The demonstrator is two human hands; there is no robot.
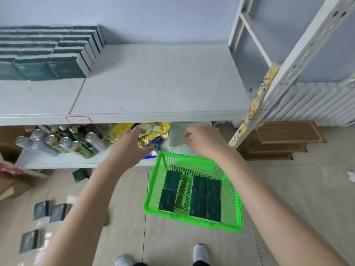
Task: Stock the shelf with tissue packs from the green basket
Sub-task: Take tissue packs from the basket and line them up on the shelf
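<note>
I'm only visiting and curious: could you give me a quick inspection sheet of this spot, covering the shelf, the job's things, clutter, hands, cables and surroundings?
Surface: upper shelf board, with a stack of dark green packs at its back left.
Job's things: green basket on the floor, with several tissue packs lying flat inside.
Clutter: loose dark packs on the floor at left; cans and snack bags on the lower shelf.
Hands: left hand and right hand are in front of the lower shelf, above the basket, fingers relaxed, holding nothing.
Cables: nothing seen.
Surroundings: white radiator, wooden boards, tiled floor.
</note>
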